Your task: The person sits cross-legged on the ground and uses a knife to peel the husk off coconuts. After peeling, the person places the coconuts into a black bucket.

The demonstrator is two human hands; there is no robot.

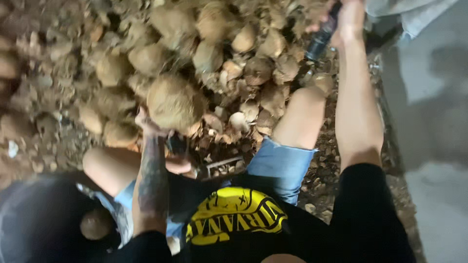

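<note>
The left hand [148,124] cups a round brown coconut [173,102] from below, fingers curled against its underside, holding it up just above the knees. The right hand [348,22] is raised at the top edge, fingers closed round the dark handle of a tool [319,41] — its blade is blurred and cannot be made out. Beyond both hands lies a pile [219,44] of husked coconuts and broken shell. A dark tub [39,219] sits at lower left with one coconut inside — beside the left thigh.
</note>
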